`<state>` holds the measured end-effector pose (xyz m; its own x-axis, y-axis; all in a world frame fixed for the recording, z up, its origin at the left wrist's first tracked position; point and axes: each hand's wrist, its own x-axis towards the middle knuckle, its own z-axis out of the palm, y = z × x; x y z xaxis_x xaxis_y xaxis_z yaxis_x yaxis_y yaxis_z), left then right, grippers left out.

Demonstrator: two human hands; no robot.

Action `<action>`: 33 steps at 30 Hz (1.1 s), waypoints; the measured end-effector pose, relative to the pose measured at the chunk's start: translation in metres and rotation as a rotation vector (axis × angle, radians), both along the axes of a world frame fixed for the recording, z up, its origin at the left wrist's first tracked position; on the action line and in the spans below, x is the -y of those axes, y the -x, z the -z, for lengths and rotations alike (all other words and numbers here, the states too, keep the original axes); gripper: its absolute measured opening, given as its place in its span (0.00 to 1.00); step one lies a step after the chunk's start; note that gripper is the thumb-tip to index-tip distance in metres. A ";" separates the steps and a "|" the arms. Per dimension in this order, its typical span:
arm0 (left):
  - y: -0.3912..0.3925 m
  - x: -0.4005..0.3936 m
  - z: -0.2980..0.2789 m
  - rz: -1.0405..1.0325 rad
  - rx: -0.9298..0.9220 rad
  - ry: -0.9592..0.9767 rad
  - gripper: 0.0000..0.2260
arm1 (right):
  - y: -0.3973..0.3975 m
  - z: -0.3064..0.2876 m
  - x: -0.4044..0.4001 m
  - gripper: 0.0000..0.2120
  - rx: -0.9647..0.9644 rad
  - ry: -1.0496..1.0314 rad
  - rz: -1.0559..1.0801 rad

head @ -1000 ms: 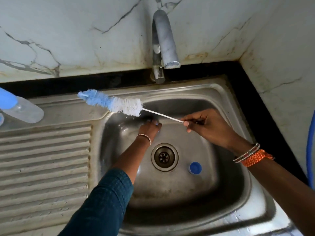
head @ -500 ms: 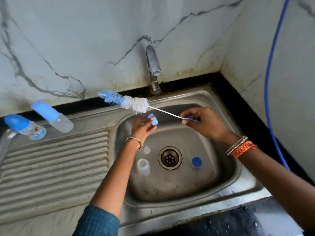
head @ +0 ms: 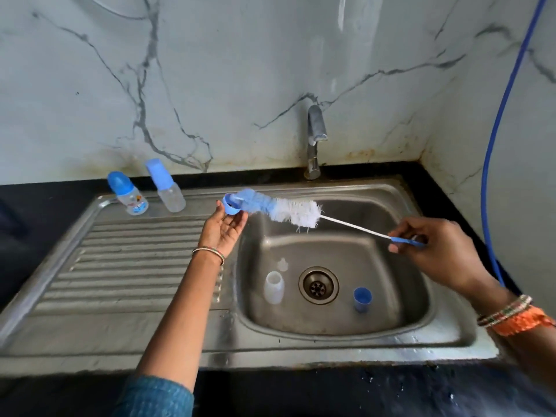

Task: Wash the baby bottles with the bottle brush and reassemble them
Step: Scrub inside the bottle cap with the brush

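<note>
My left hand (head: 223, 229) holds a blue bottle ring (head: 231, 205) at its fingertips, above the sink's left rim. My right hand (head: 433, 246) pinches the blue handle of the bottle brush (head: 288, 209), whose blue bristle tip sits in the ring. In the sink basin (head: 391, 302) lie a clear bottle body (head: 273, 286), a small clear teat (head: 282, 264) and a blue cap (head: 362, 298). Two assembled bottles stand at the back of the drainboard: one with a printed label (head: 128, 194), one plain (head: 167, 186).
A steel tap (head: 315, 136) rises behind the basin, with no water running. The ribbed drainboard (head: 129, 266) lies to the left. The drain (head: 318, 285) sits in the basin's middle. A blue hose (head: 493, 152) hangs along the right wall. Black counter borders the sink.
My left hand rose out of the basin with the blue ring and moved left to the rim. The brush tip went into the ring. The camera pulled back.
</note>
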<state>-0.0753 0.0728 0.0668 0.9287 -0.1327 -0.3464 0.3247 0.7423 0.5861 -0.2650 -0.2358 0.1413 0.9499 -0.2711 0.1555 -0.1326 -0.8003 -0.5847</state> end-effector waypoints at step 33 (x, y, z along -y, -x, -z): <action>-0.002 0.010 -0.007 0.117 -0.006 -0.151 0.09 | 0.013 -0.025 -0.038 0.04 0.179 0.563 0.045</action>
